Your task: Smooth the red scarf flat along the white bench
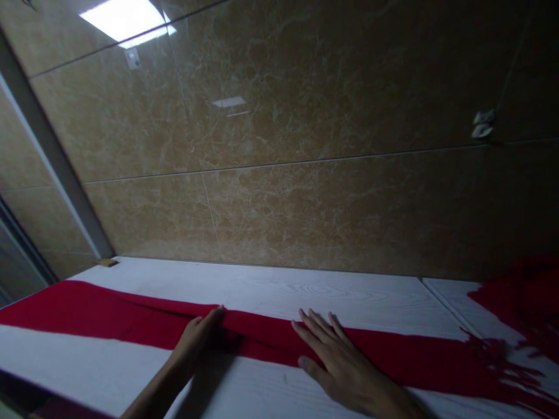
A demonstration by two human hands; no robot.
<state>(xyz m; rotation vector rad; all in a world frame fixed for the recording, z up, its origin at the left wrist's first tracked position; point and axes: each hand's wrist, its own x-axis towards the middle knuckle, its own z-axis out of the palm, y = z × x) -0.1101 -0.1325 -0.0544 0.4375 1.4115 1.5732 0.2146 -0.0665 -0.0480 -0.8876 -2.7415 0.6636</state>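
A: Start with what's closest. What are the hands doing?

B: The right hand (338,361) lies flat, palm down, fingers spread wide, holding nothing. Its fingers rest on the red scarf (131,320) while the heel of the palm sits on the bare white bench (271,291). The left hand (196,340) comes in from below with its fingertips on the scarf's far edge; its grip is loose and open too, pressing rather than pinching.

A: So where does the scarf lie relative to them?

B: Under both. It runs as a long band across the bench from the left edge to the right, passing beneath the fingers. Between the two hands the cloth shows a fold or crease.

A: And out to the right?

B: The scarf ends in a fringe (502,361), strands splayed over the bench. More red fabric (528,297) lies bunched beyond it near the wall.

A: Behind all that?

B: A wall of glossy brown tiles (305,145), reflecting a ceiling light.
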